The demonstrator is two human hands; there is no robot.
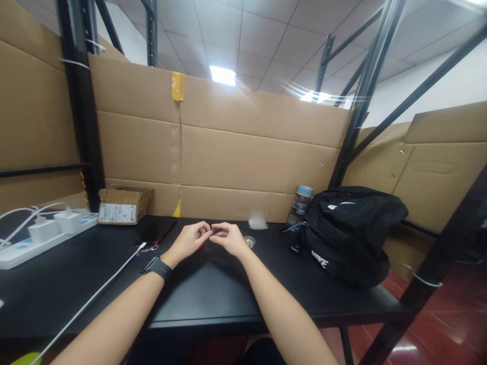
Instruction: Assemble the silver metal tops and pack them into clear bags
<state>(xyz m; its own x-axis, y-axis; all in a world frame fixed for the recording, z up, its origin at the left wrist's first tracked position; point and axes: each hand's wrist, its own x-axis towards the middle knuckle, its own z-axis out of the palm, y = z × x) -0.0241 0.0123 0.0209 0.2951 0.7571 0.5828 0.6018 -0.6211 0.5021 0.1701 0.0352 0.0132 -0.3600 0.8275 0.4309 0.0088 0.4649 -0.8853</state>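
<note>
Bare forearms point(279, 294) angle up from the bottom edge over the black tabletop point(209, 299), ending in the left hand point(192, 238) and right hand point(230, 239) at mid-frame. Steady wrists and a light pinch would suit such fine fingertip work. A small red piece point(213, 229) (too little shows to say what) lies between the two sets of curled fingertips; which hand actually grips it, I cannot tell.
</note>
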